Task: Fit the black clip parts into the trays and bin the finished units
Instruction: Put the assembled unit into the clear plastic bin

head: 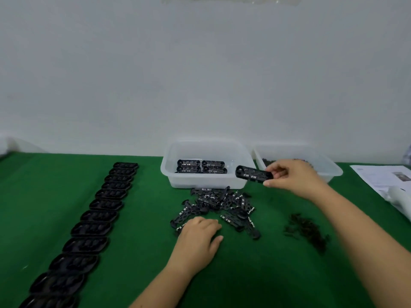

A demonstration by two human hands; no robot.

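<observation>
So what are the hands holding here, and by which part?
The right hand pinches a finished black unit by its right end. The left hand rests on the loose parts pile; any grip is unclear.

One view only, worn on the person's head, looking forward and a little down across the green tabletop (pixel 244 274) toward a plain white wall (pixel 200 74) that fills the upper half. It sits close: both forearms enter from the bottom edge, the left hand (pixel 198 236) low and central, the right hand (pixel 293 176) farther out. The wide lens bends the row of black trays (pixel 89 227) on the left, and the clear bin (pixel 206 181) stands at the tabletop's far edge, mid-frame.
</observation>
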